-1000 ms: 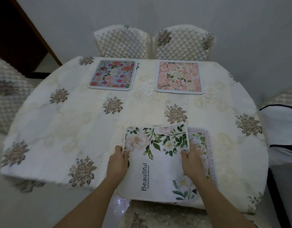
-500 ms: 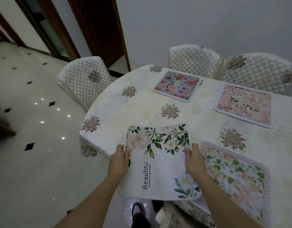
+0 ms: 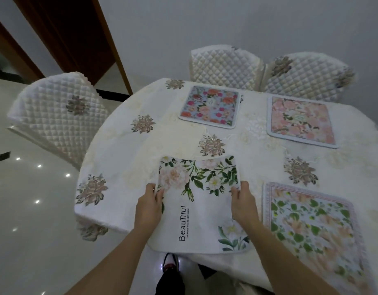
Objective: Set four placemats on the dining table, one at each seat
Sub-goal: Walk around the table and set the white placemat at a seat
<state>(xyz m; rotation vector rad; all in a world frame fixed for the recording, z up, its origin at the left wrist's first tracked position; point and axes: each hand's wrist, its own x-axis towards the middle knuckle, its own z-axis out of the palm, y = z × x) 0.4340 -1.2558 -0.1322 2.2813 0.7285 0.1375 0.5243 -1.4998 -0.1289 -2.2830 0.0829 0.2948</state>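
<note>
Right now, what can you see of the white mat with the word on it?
The mat is white and soft-looking, with rounded corners. Pink and white flowers with green leaves cross its far end, a smaller spray fills the near right corner, and black letters read BeauTiful. The left hand and right hand grip its sides. Its far end is over the table; its near end juts past the edge.

This is a home dining room: a round table (image 3: pixel 120 167) with a flowery cloth, soft quilted chairs (image 3: pixel 56 120), a shiny floor (image 3: pixel 30 209).

four placemats (image 3: pixel 200 220) (image 3: pixel 210 106) (image 3: pixel 302 120) (image 3: pixel 311 226), three chairs (image 3: pixel 58 118) (image 3: pixel 224 67) (image 3: pixel 305 75), two hands (image 3: pixel 148 207) (image 3: pixel 244 206), one table (image 3: pixel 128 167).
</note>
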